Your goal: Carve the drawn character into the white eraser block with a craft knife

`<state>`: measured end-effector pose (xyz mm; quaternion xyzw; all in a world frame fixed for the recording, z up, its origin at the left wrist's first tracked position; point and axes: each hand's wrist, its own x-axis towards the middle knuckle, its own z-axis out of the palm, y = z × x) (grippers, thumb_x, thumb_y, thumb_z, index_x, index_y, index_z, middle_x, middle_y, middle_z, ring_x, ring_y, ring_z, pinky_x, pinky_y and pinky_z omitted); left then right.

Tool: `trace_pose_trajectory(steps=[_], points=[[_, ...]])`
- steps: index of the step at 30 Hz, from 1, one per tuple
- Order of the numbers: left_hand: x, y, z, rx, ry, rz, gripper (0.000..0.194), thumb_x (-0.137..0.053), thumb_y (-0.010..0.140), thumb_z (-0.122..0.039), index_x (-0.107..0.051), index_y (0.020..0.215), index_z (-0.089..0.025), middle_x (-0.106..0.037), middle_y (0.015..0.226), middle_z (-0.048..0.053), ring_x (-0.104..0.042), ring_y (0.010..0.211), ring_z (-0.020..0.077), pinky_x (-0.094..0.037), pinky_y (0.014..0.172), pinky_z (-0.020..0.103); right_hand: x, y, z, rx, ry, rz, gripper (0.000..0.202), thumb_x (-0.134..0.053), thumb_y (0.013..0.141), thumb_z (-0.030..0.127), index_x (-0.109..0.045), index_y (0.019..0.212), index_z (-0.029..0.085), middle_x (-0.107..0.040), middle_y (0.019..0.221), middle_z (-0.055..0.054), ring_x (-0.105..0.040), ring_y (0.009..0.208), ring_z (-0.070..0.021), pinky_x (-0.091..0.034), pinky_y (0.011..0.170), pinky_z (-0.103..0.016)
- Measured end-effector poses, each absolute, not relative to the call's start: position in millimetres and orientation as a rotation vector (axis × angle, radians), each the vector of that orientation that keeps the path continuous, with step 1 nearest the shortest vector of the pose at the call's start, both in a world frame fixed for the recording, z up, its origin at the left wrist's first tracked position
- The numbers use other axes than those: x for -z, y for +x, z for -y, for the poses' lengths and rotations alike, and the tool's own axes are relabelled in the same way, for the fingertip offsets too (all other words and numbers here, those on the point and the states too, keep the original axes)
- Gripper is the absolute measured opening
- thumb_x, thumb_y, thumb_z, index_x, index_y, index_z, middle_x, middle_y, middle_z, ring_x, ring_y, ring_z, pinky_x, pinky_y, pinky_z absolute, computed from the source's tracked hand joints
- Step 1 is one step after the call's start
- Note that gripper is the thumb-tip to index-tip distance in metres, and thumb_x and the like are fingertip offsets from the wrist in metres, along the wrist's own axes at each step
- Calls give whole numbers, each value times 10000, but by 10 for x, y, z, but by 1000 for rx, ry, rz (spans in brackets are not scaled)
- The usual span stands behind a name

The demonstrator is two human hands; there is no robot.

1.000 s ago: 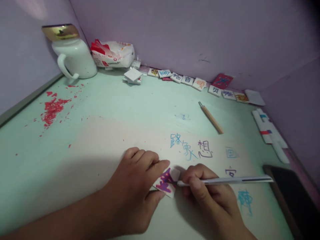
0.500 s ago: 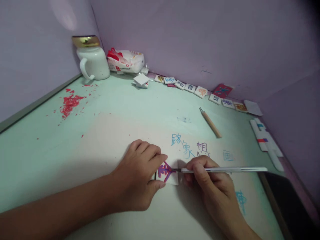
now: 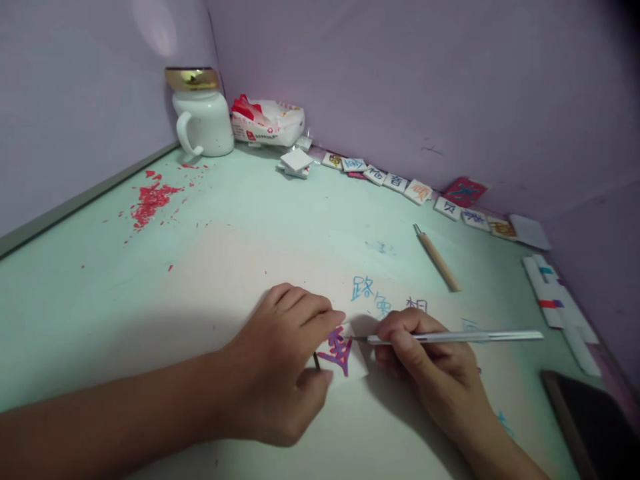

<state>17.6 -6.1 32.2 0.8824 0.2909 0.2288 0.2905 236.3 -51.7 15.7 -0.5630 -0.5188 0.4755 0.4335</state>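
Note:
My left hand (image 3: 285, 360) grips the left side of a small white square tile (image 3: 357, 365), thumb below and fingers above. The tile lies on the white sheet and carries a purple character with red edges. My right hand (image 3: 425, 357) holds a slim silver craft knife (image 3: 493, 336) like a pen, its handle pointing right. The thin dark blade reaches the upper right part of the purple character. Whether its tip is pressed into the surface I cannot tell. My left fingers cover part of the tile.
Red shavings (image 3: 153, 202) lie at the left. Behind stand a white mug (image 3: 207, 123) and a tissue pack (image 3: 270, 125). Several lettered tiles (image 3: 395, 182) line the wall. A wooden-handled gouge (image 3: 437, 259), white markers (image 3: 545, 293) and a dark flat object (image 3: 595, 427) are at the right.
The tile has turned clockwise under my left hand, whose thumb has shifted lower. The knife tip has moved from the character's right point to its upper right side. The view has shifted slightly.

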Motion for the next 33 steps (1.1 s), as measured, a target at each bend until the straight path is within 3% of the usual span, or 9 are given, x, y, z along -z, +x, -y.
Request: trace_pose_trajectory(steps=[4, 14, 33], points=[[-321, 192, 85, -534, 2386, -862, 352, -723, 702, -227, -620, 1027, -141, -570, 962, 70, -482, 893, 244, -366, 847, 420, -190, 2366, 537, -1021, -1371, 1509, 220, -609, 914, 361, -631, 739, 229, -565, 587, 43, -472, 524, -87, -331, 468, -191], [-318, 195, 81, -503, 2459, -844, 389, -757, 722, -345, -622, 1022, -138, -573, 917, 62, -470, 842, 240, -345, 819, 426, -225, 2350, 577, -792, -1273, 1793, 120, -564, 926, 235, -603, 814, 255, -599, 663, 53, -551, 598, -95, -408, 533, -196], [-302, 212, 117, -520, 2445, -914, 337, -741, 747, -351, -615, 993, -159, -593, 871, 66, -504, 810, 239, -356, 807, 432, -241, 2291, 586, -594, -1254, 1930, 85, -543, 914, 200, -584, 859, 251, -605, 656, 44, -561, 538, -95, -401, 492, -212]])
